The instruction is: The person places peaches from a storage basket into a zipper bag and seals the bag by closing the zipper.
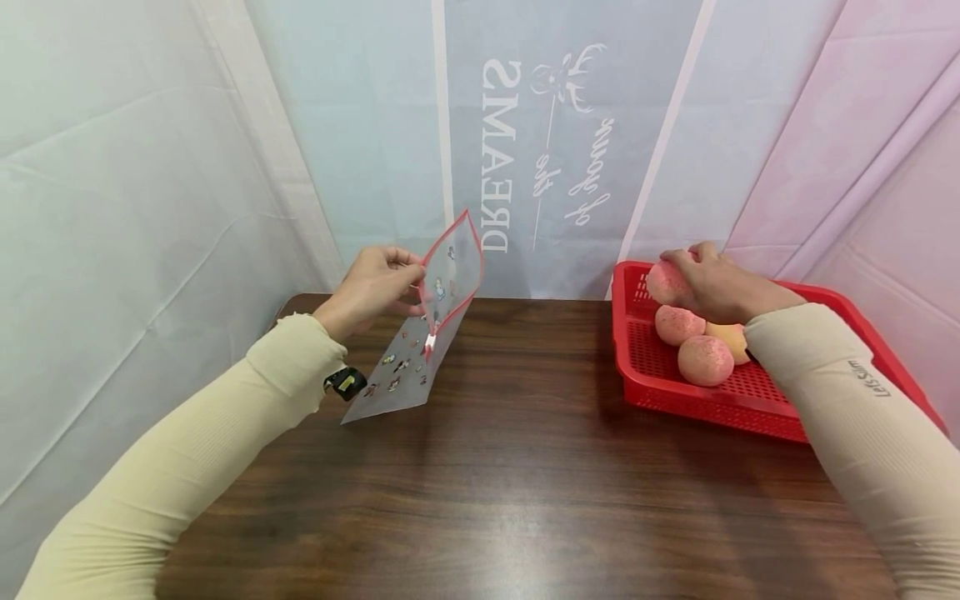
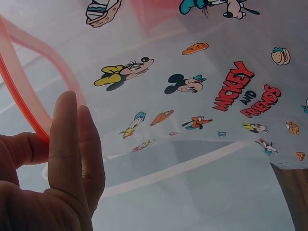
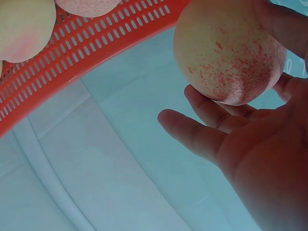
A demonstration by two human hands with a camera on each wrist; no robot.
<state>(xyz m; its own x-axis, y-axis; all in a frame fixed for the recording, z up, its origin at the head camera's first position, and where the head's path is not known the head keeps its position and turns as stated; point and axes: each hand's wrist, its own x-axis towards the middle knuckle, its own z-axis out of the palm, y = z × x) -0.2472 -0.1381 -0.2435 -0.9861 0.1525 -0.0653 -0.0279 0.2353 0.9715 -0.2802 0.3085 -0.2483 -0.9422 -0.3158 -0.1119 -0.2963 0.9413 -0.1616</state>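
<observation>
Over the dark wooden table point(image 1: 510, 467), the left hand point(image 1: 371, 287) pinches the zip pouch point(image 1: 431, 325) mouth open while the right hand point(image 1: 716, 283) grips a peach point(image 1: 666, 283) above the red basket point(image 1: 637, 367), which must next travel across into the pouch.

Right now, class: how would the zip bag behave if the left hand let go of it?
The bag is thin printed film, so probably floppy and light: the left hand pinches only its red rim, and the lower corner sags onto the table. Likely it would flop flat, not roll.
</observation>
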